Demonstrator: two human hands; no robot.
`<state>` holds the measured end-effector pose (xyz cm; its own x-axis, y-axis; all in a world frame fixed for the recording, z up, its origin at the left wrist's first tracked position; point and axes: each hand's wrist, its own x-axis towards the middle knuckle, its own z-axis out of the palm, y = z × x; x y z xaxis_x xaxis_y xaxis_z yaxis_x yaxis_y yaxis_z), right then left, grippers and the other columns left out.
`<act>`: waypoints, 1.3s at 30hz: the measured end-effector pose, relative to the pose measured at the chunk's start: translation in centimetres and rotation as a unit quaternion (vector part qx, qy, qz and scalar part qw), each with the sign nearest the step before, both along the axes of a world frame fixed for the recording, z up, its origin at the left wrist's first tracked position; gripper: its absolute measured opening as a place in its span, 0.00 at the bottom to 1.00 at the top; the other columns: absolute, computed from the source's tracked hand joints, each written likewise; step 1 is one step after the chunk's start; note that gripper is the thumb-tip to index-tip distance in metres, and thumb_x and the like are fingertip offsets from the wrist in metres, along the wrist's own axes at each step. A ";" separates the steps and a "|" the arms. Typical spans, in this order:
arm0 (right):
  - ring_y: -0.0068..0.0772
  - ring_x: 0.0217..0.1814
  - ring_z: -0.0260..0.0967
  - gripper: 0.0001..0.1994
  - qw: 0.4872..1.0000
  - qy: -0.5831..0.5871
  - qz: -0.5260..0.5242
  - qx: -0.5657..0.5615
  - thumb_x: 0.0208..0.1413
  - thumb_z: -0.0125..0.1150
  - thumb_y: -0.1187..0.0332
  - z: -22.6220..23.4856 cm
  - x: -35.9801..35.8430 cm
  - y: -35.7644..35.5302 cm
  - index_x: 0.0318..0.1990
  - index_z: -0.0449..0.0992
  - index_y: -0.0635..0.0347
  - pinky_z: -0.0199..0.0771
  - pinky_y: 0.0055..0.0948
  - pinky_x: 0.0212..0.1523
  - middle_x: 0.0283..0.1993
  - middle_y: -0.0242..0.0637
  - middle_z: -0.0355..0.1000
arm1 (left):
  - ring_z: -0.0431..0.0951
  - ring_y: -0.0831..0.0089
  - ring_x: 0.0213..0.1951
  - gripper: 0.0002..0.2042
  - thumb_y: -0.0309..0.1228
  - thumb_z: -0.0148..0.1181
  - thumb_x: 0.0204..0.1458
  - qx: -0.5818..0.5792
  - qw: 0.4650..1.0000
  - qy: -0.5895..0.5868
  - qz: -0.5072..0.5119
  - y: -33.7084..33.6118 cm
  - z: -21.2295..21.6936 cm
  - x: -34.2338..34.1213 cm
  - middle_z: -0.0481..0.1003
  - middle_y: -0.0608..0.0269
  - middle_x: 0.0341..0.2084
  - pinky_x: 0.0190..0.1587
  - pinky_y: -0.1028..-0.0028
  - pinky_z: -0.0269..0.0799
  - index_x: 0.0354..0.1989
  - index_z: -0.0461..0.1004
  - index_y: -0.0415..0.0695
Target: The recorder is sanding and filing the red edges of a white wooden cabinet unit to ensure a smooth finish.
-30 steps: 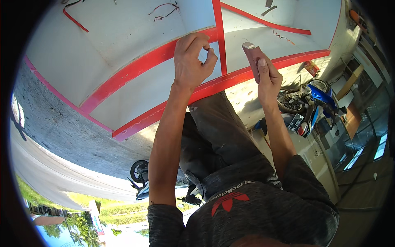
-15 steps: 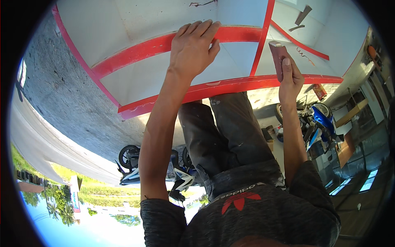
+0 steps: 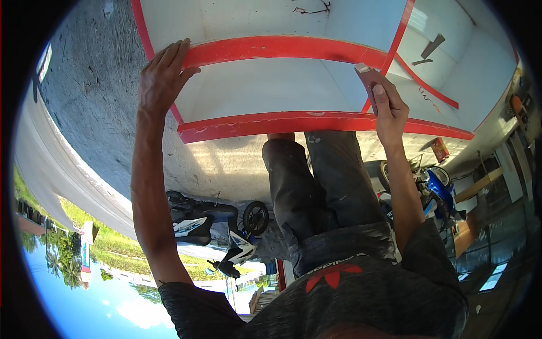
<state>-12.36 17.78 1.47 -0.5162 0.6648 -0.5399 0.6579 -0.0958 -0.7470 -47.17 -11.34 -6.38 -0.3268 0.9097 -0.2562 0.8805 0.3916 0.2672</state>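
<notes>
My right hand [image 3: 390, 113] is closed around a sanding block [image 3: 368, 82], a pale block wrapped in reddish-brown abrasive paper. The block stands tilted over the right part of a white cabinet with red edges. Its near red rail [image 3: 254, 125] runs below that hand, and a second red rail [image 3: 282, 48] crosses farther off. At the left end of the far rail, my left hand [image 3: 164, 79] rests over the red edging, fingers stretched out and thumb apart. The undersides of its fingers are hidden. White inner panels [image 3: 271, 85] show between the rails.
Inside the cabinet's right compartment lie dark scraps [image 3: 432, 46] and a thin curled strip [image 3: 428, 99]. A parked motorcycle [image 3: 226, 226] stands to the left, a blue one [image 3: 439, 189] to the right. A red box [image 3: 440, 149] sits on the concrete floor [image 3: 209, 169].
My left hand has moved left along the far rail to its end. My right hand, still holding the sanding block, has shifted slightly left relative to the cabinet. The whole view has shifted.
</notes>
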 end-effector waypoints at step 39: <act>0.18 0.34 0.69 0.21 0.685 -0.089 -0.699 -0.186 0.65 0.59 0.53 -20.6 18.4 -48.5 0.52 0.84 0.61 0.70 0.22 0.38 0.36 0.31 0.79 | 0.83 0.48 0.45 0.30 0.37 0.70 0.56 0.058 0.984 -0.011 -0.166 10.2 -1.1 3.9 0.78 0.38 0.49 0.48 0.60 0.80 0.62 0.70 0.30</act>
<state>6.07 -30.71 -19.10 0.5796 0.2427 -0.7779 -0.1929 -0.8866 -0.4204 -43.31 -1.15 -7.49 -0.0013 0.9891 -0.1471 0.9482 0.0480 0.3140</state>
